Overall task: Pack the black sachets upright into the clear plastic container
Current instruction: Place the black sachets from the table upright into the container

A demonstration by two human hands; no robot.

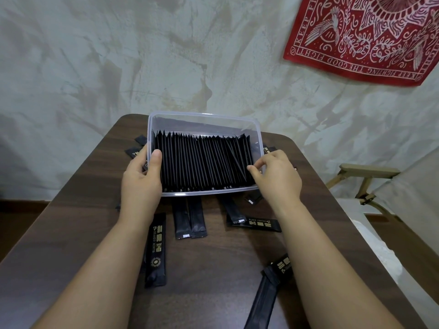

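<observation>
The dark wooden bench (213,269) fills the lower view. On its far half sits the clear plastic container (204,114), which seems tipped up towards the person, its open top facing the camera. Inside, a packed row of sachets (202,162) stands on edge from the left wall almost to the right wall, with only a thin gap left at the right end.

The left grip (142,184) clamps the container's left wall, thumb hooked over the rim and inside, fingers behind. The right grip (275,176) has its bent fingertips at the right end of the row. I cannot tell whether they pinch a sachet, pinch the wall or only press.

Loose sachets (155,250) lie flat on the bench, near and partly under the container.

These look like light, thin foil sticks, slick and somewhat limp, so one is likely to bow if pushed from its middle. The flat sealed end seems the best hold, with the stick fed edge-on into the gap. The container's thin walls probably flex, so steadying the side makes sense.
</observation>
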